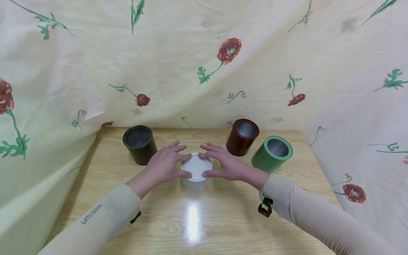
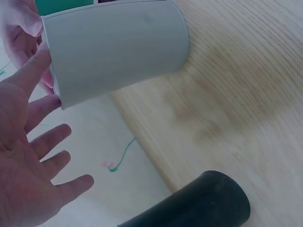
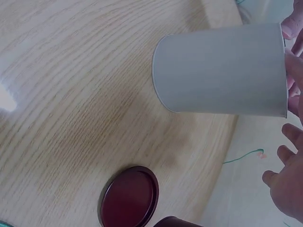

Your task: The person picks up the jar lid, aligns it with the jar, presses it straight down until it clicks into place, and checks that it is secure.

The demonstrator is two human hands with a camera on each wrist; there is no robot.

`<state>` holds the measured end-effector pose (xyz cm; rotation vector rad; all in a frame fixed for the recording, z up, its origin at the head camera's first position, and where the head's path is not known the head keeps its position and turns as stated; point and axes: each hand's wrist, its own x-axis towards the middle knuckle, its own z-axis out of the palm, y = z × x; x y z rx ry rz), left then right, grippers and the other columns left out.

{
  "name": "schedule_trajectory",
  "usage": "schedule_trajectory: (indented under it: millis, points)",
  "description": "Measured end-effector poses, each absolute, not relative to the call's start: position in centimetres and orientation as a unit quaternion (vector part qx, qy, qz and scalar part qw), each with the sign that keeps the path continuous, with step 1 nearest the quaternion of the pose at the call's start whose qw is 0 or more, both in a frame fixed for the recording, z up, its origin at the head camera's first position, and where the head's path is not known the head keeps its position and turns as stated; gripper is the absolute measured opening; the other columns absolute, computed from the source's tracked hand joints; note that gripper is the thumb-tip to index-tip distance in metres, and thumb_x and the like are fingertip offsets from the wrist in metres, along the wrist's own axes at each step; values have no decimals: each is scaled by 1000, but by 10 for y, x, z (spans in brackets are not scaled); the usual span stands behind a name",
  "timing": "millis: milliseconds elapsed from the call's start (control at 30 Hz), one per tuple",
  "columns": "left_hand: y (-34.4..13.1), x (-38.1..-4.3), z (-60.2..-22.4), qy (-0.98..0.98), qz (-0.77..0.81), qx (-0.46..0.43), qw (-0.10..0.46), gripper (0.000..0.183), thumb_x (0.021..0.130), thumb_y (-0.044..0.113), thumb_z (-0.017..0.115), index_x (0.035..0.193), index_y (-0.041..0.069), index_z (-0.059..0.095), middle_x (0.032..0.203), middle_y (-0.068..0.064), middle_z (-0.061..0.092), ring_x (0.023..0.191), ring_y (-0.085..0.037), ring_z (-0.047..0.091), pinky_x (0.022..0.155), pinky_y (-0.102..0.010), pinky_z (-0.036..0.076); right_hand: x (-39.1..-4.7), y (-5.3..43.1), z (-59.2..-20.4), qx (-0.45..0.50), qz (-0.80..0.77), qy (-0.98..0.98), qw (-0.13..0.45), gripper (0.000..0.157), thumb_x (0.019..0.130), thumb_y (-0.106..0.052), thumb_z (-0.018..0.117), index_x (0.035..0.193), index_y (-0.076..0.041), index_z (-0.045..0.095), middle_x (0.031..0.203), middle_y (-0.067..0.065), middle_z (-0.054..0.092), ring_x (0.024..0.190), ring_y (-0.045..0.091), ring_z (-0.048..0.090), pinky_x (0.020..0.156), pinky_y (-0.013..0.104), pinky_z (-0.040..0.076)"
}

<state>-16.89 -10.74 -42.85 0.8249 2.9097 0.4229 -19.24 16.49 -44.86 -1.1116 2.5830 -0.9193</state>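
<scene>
A white cylindrical canister (image 1: 194, 186) stands upright at the middle of the wooden table, its round white lid (image 1: 196, 166) on top. My left hand (image 1: 162, 163) touches the lid's left side with thumb and index fingertips, the other fingers spread out straight. From the opposite side, my right hand (image 1: 228, 165) rests its thumb and index fingertips on the lid's right part. Its remaining fingers are also stretched away from the canister. Both wrist views show the grey-looking canister wall (image 2: 118, 47) with fingertips right at the lid end.
A black lidded canister (image 1: 140, 145) stands at back left. At back right are a lidless dark red canister (image 1: 242, 138) and a lidless green one (image 1: 271, 154). A dark red lid (image 3: 130, 197) lies on the table (image 1: 159, 226). A green lid (image 1: 261, 196) is mostly hidden by my right sleeve.
</scene>
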Motion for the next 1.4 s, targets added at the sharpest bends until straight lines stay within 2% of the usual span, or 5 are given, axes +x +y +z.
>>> schedule_trajectory:
  millis: [333, 500, 1033, 1400]
  points:
    - [-114, -167, -432, 950, 165, 262, 35, 70, 85, 58, 86, 143, 21, 71, 159, -15, 55, 157, -44, 34, 115, -66, 44, -189, 160, -449, -366, -304, 874, 97, 65, 93, -32, 85, 151, -12, 63, 170, 14, 40, 162, 43, 23, 122, 71, 29]
    - [-121, -164, -438, 946, 201, 253, 36, 72, 86, 58, 84, 147, 22, 68, 162, -14, 51, 158, -42, 31, 112, -69, 46, -188, 159, -451, -364, -306, 875, 92, 66, 94, -33, 84, 153, -13, 61, 171, 15, 38, 161, 44, 23, 122, 72, 29]
    - [-128, -162, -439, 942, 217, 251, 48, 72, 89, 56, 83, 150, 22, 64, 166, -11, 46, 160, -40, 29, 115, -70, 42, -183, 155, -457, -351, -303, 881, 89, 67, 96, -35, 82, 156, -16, 58, 172, 14, 36, 163, 41, 19, 121, 72, 32]
    - [-126, -160, -437, 940, 196, 277, -7, 72, 86, 56, 85, 146, 18, 69, 163, -13, 51, 157, -42, 35, 117, -68, 40, -176, 171, -460, -353, -309, 882, 47, 73, 98, -33, 81, 161, -11, 50, 170, 14, 40, 161, 39, 27, 122, 67, 34]
